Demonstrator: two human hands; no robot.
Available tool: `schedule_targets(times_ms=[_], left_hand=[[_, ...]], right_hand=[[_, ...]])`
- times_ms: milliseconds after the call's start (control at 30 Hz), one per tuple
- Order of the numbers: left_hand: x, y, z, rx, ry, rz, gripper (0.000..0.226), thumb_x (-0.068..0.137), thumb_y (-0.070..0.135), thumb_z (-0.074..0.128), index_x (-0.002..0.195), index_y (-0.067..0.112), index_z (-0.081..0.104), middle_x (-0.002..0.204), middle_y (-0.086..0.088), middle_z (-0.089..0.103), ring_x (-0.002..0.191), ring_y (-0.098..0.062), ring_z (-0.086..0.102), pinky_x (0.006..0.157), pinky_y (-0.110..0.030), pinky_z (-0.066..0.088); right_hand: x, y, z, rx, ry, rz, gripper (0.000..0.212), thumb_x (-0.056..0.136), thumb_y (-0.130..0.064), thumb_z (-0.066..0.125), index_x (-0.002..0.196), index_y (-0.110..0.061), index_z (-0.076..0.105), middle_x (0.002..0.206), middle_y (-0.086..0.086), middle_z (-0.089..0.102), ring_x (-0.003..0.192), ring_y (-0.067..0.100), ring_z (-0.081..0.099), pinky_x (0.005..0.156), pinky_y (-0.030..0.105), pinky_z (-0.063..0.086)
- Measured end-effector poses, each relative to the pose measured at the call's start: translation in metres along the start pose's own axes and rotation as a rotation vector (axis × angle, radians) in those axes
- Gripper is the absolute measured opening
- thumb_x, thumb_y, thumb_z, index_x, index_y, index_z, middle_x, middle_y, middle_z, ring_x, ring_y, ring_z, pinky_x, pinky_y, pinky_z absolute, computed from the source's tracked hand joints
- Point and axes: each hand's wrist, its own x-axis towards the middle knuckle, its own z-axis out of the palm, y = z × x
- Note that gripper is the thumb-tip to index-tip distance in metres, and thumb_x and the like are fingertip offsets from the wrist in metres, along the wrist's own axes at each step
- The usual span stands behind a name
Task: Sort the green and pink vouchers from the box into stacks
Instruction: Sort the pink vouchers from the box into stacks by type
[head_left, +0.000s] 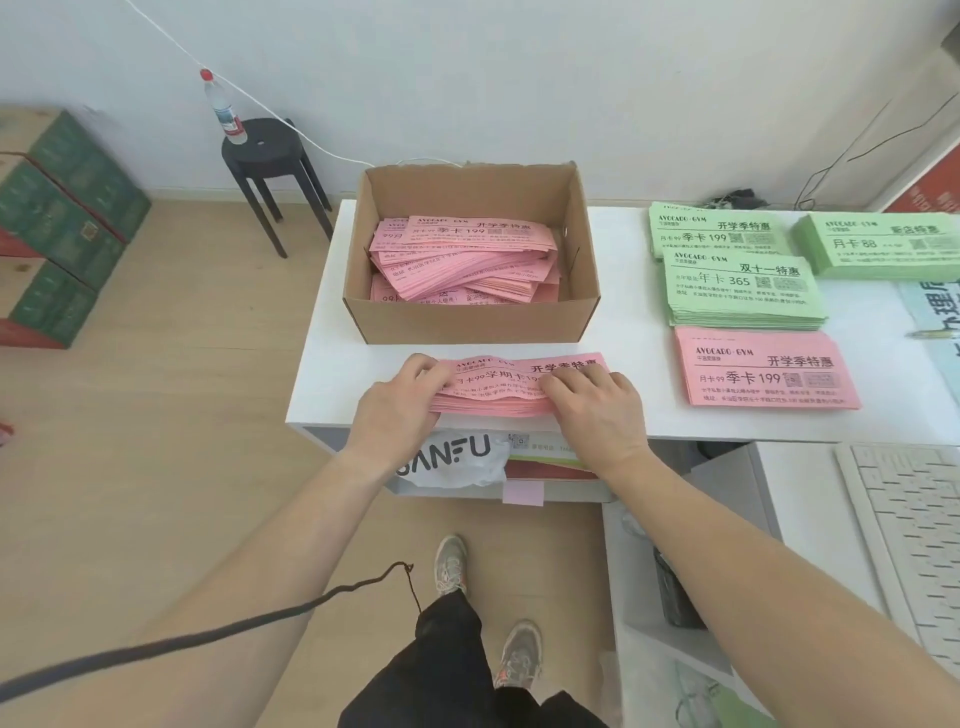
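Note:
An open cardboard box (470, 325) stands on the white table (634, 332) and holds a loose heap of pink vouchers (467, 260). In front of the box lies a thick bundle of pink vouchers (498, 387) at the table's near edge. My left hand (400, 402) grips its left end, thumb under and fingers over the top. My right hand (597, 405) grips its right end the same way. To the right lie a neat pink stack (763, 369) and three green stacks (743, 288), (717, 228), (883, 244).
A white keyboard (914, 535) sits on a lower desk at the right. Below the table edge a shelf holds a white bag (457, 460). A black stool (275, 171) with a water bottle (223, 109) stands at the back left, green cartons (57, 223) further left.

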Motion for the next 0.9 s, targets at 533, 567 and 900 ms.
schedule_targets(times_ms=[533,567,900], left_hand=[[-0.02,0.029,-0.01,-0.599,-0.183,-0.321,0.053,0.088,0.029,0.075,0.134,0.024,0.05,0.141,0.005,0.024,0.118,-0.008,0.043,0.095,-0.013,0.037],[-0.016,0.032,-0.012,-0.62,-0.138,-0.368,0.054,0.09,0.03,0.073,0.137,0.024,0.047,0.14,0.003,0.025,0.117,-0.01,0.045,0.099,-0.018,0.037],[0.022,0.048,-0.006,-0.628,-0.156,-0.739,0.059,0.09,0.019,0.074,0.133,0.001,0.039,0.126,-0.012,0.063,0.108,-0.029,0.062,0.085,-0.035,0.049]], right_hand=[[-0.016,-0.024,-0.014,0.046,-0.27,0.08,0.044,0.055,0.002,0.077,0.094,-0.011,0.063,0.095,0.007,0.066,0.071,0.033,0.057,0.054,0.035,0.043],[-0.017,-0.025,-0.015,0.039,-0.284,0.076,0.046,0.054,0.002,0.078,0.095,-0.011,0.062,0.096,0.009,0.066,0.071,0.033,0.057,0.053,0.035,0.042],[-0.024,-0.021,-0.028,0.136,-0.535,0.045,0.065,0.073,-0.037,0.074,0.129,-0.014,0.052,0.145,0.009,0.045,0.119,0.033,0.049,0.092,0.042,0.047]])
